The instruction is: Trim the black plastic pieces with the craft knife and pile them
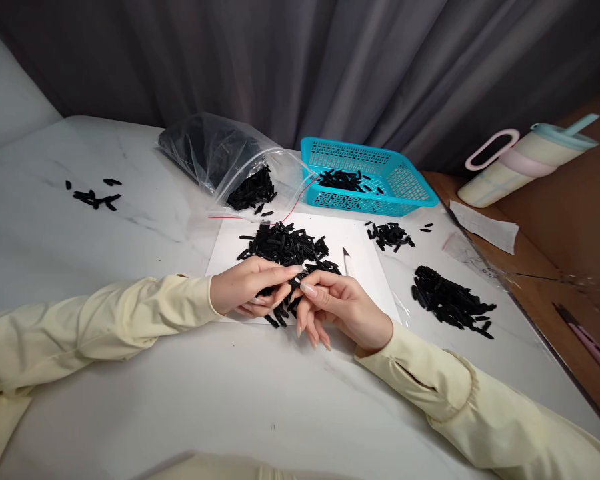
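My left hand (254, 283) and my right hand (341, 303) meet over the near part of a pile of small black elongated pieces (285, 243). Both hands are closed, thumb and forefinger pinched together on one small black piece (296, 281) between them. Most of that piece is hidden by the fingertips. The lower fingers of my right hand hang loosely curled. Under the pile lies a white sheet (375, 287). A slim knife with a dark pointed blade (349, 261) rests on the sheet, just beyond my right hand.
A clear zip bag (215, 153) spills black pieces behind the sheet. Beside it stands a blue plastic basket (405, 183) with more pieces inside. Smaller heaps (450, 300) lie to the right, and a few pieces (96, 200) far left. A tumbler (520, 167) stands at the right.
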The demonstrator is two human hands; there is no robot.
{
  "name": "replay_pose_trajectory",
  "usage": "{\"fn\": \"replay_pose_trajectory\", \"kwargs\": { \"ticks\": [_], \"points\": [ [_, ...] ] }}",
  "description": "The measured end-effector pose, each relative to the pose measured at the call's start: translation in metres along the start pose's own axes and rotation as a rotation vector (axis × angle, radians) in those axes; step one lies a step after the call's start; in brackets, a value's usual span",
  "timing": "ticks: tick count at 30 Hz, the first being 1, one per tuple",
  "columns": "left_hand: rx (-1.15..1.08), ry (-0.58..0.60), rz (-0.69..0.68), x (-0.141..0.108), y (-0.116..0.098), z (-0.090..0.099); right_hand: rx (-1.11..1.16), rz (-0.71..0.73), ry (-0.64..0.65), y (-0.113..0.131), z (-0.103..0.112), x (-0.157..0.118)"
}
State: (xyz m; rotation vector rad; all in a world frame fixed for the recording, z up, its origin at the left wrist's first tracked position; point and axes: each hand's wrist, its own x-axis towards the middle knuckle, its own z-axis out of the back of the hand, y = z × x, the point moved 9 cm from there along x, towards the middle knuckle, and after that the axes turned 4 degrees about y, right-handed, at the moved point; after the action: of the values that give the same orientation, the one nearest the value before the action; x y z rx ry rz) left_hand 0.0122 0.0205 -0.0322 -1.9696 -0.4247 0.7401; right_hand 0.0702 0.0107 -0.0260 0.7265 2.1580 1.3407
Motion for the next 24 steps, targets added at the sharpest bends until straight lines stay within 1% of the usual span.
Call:
{"fn": "replay_pose_trajectory", "kwargs": {
  "ticks": [10,24],
  "points": [
    [-0.014,0.024,-0.005,0.0001,0.0010,-0.0008,0.032,0.014,0.032,0.0018,-0.0012,0.0005],
    [0.017,0.011,-0.017,0.0001,-0.0007,-0.0012,0.008,-0.016,-0.024,0.0006,0.0005,0.0012]
  ]
}}
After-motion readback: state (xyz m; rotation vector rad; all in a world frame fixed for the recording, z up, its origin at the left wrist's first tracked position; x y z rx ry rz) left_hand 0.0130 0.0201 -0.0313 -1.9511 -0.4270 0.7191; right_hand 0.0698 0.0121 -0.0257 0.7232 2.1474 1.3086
